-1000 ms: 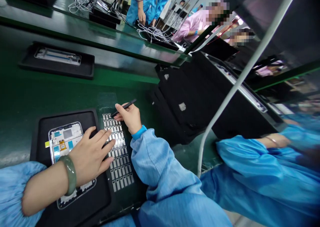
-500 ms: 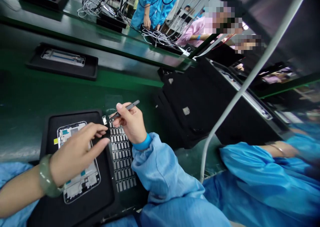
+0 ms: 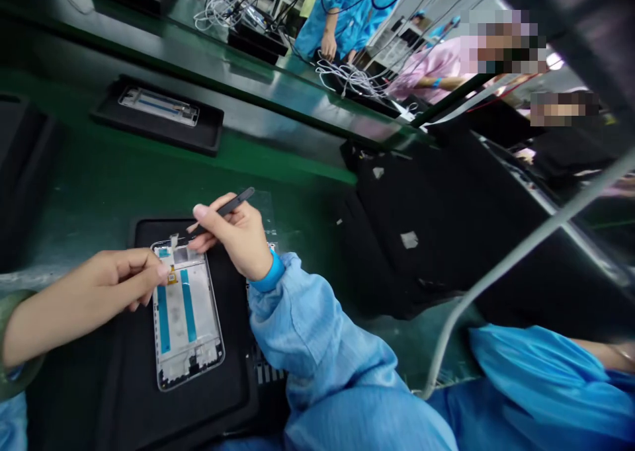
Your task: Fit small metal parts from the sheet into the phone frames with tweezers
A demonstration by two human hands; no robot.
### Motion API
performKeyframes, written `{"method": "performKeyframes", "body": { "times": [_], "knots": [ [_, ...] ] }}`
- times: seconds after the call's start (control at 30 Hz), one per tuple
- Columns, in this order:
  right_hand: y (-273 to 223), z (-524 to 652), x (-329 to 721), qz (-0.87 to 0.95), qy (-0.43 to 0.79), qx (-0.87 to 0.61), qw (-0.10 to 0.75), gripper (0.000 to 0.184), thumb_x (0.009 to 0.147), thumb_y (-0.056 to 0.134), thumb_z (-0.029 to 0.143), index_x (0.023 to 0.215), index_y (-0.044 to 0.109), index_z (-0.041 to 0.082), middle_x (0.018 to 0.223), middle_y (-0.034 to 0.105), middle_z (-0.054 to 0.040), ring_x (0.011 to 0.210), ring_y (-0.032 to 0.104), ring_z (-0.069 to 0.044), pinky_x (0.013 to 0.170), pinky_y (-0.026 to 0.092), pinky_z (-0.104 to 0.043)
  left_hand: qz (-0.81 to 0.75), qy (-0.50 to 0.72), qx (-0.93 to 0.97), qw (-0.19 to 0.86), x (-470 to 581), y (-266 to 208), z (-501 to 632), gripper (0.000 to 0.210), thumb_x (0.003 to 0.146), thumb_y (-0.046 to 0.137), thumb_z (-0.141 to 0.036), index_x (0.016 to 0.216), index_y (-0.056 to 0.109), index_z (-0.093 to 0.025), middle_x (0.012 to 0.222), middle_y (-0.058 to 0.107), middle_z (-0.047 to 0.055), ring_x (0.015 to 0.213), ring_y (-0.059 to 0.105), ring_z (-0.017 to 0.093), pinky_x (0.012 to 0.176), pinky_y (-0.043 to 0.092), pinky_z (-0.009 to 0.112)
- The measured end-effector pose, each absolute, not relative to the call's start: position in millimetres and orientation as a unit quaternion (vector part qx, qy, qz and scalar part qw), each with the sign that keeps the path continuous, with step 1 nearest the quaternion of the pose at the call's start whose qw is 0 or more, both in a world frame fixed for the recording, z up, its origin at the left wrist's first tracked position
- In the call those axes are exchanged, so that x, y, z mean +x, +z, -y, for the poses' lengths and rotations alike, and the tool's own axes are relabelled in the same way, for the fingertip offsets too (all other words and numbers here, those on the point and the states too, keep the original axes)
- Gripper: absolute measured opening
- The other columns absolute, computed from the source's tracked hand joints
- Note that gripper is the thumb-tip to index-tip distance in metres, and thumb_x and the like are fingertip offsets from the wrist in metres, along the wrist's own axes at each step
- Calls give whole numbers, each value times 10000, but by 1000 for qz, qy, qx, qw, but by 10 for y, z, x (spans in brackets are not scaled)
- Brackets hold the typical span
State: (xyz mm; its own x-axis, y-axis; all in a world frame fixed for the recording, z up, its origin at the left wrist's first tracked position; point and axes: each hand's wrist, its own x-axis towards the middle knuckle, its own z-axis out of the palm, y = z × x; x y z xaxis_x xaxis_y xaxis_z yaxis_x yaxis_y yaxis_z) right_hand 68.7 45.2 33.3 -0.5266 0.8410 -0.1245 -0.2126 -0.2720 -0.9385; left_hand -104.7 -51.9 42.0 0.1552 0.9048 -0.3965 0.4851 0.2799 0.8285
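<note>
A phone frame (image 3: 201,319) with blue strips lies in a black foam tray (image 3: 235,352) in front of me. My left hand (image 3: 133,276) is over the frame's left edge, thumb and fingers pinched on a small flex cable (image 3: 172,277) with a gold-coloured end. Between the fingers of my right hand (image 3: 235,236) are dark tweezers (image 3: 235,202), held over the frame's top end. A small pale piece (image 3: 173,241) is near their tips; whether the tips grip it I cannot tell. Under my right forearm, a sheet of small silvery pieces (image 3: 268,371) is mostly hidden.
Another black tray (image 3: 211,140) holding a phone frame (image 3: 159,105) stands farther back. Dark stacked trays (image 3: 391,239) rise at the right, with a grey cable (image 3: 501,272) crossing in front. A co-worker's blue sleeve (image 3: 540,371) is at lower right. White cables (image 3: 347,77) lie across the rear bench.
My right hand has moved left with the tweezers, from the sheet to the frame's top. My left hand has drawn back left and closed on the flex cable. The view has shifted.
</note>
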Motion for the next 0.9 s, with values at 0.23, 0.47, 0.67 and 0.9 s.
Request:
{"method": "performKeyframes", "body": {
  "times": [0.23, 0.47, 0.67, 0.9],
  "knots": [
    [95, -514, 582, 492, 697, -390, 347, 431, 628, 792, 504, 718, 534, 171, 581, 640, 41, 497, 677, -123, 461, 567, -184, -582, 219, 770, 142, -1216, 60, 587, 455, 835, 493, -638, 1014, 595, -232, 1273, 563, 93, 1249, 460, 317, 1017, 388, 525],
    [89, -467, 572, 541, 673, -399, 309, 399, 652, 784, 475, 721, 516, 187, 511, 605, 60, 475, 665, -120, 438, 542, -172, -577, 204, 778, 145, -1200, 12, 593, 441, 867, 470, -608, 1036, 586, -218, 1271, 562, 101, 1236, 475, 303, 1025, 406, 507],
    [59, -484, 584, 554, 666, -400, 299, 385, 665, 783, 451, 724, 507, 190, 500, 595, 67, 475, 668, -129, 432, 539, -180, -567, 211, 785, 131, -1185, 41, 599, 415, 878, 475, -582, 1044, 597, -223, 1240, 576, 89, 1202, 503, 295, 1010, 421, 494],
    [37, -489, 590, 571, 655, -397, 295, 354, 697, 771, 430, 728, 511, 192, 494, 610, 52, 476, 670, -140, 440, 543, -200, -564, 203, 790, 127, -1188, 33, 597, 430, 880, 472, -586, 1057, 585, -210, 1249, 562, 99, 1227, 476, 288, 1030, 402, 503]
  ]
}}
